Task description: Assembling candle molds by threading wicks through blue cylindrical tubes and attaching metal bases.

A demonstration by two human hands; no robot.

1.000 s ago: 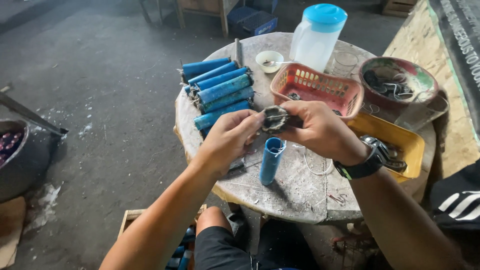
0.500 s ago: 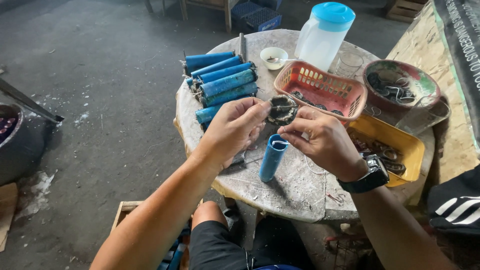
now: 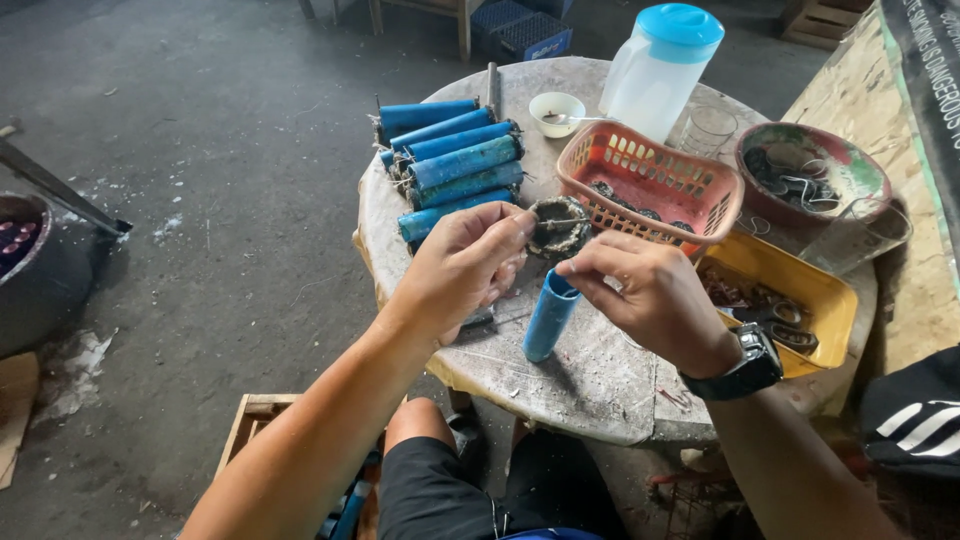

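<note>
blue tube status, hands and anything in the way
Left hand holds grey ring. Right hand fingers pinch above blue tube, upright on table. Red basket close behind.

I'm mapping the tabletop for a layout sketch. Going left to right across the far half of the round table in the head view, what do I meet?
Blue tubes → small white bowl → pitcher → glass → round bowl of metal parts.
</note>
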